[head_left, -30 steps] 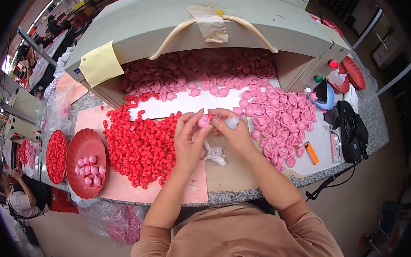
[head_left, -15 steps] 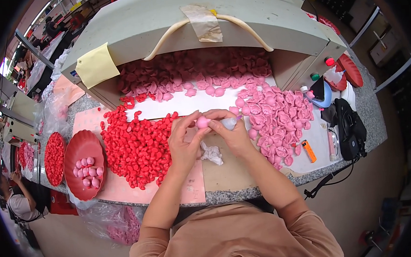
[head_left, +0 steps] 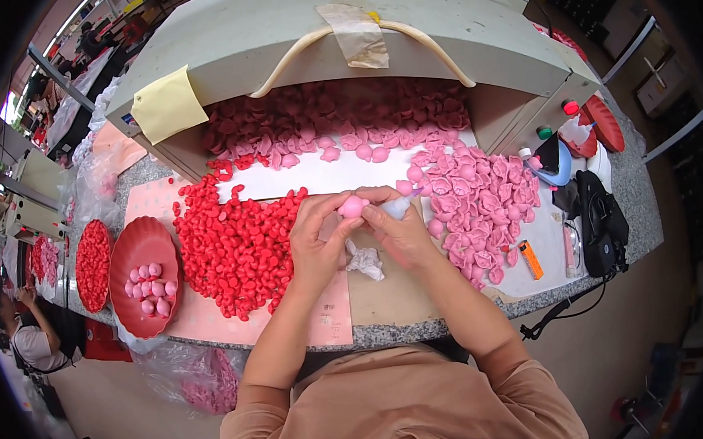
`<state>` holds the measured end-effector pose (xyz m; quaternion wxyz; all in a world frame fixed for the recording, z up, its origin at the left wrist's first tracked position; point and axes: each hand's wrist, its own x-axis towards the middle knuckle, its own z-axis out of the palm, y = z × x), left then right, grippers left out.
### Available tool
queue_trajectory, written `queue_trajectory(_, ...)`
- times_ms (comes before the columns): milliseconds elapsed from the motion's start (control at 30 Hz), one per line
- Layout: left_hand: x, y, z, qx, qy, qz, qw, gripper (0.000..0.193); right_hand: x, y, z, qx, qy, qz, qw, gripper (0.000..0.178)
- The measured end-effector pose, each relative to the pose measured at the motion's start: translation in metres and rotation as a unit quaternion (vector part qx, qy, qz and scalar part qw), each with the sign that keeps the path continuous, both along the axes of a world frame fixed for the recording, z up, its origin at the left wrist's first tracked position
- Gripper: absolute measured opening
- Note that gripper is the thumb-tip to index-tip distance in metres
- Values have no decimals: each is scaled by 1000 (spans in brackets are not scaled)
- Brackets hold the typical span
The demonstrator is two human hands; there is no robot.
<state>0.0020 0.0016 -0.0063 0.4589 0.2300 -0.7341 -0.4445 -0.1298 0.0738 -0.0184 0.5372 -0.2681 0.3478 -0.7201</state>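
Over the middle of the table, my left hand point(head_left: 316, 236) pinches a small round pink plastic piece point(head_left: 353, 206) between thumb and fingers. My right hand point(head_left: 407, 236) is closed around a whitish translucent squeeze bottle point(head_left: 397, 209) with a thin purple tip pointing away to the right. Its thumb and fingertips also meet the pink piece. Below the hands lies a crumpled white tissue point(head_left: 365, 262). Small red plastic pieces point(head_left: 237, 263) are heaped beside my left hand. On the right spreads a pile of pink petal-like shells and balls point(head_left: 479, 204).
A grey box-shaped machine point(head_left: 268, 47) stands behind, more pink pieces within its opening. At left, a scalloped red dish point(head_left: 138, 236) holds joined pink balls beside a red-filled dish point(head_left: 94, 267). An orange lighter point(head_left: 530, 260) and black bag point(head_left: 601, 224) lie right. Another person point(head_left: 37, 339) sits far left.
The pink piece has tilted slightly and sits a little higher and farther right between my fingers. The bottle's tip now points more upward. The whole view has shifted slightly.
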Motion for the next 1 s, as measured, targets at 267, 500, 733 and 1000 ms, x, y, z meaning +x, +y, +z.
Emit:
queue_trajectory(267,2,1,-5,-38,13,28,999,34,0,4,5,11,-51,67,996,32)
queue_trajectory(500,1,5,-2,94,101,-42,990,32,3,1,1,-22,-2,37,999,33)
queue_trajectory(733,3,-1,-2,77,120,-87,986,28,3,2,-3,-41,92,-6,995,35)
queue_trajectory(1000,3,0,-3,15,107,-59,992,21,7,5,11,-45,186,-39,981,32)
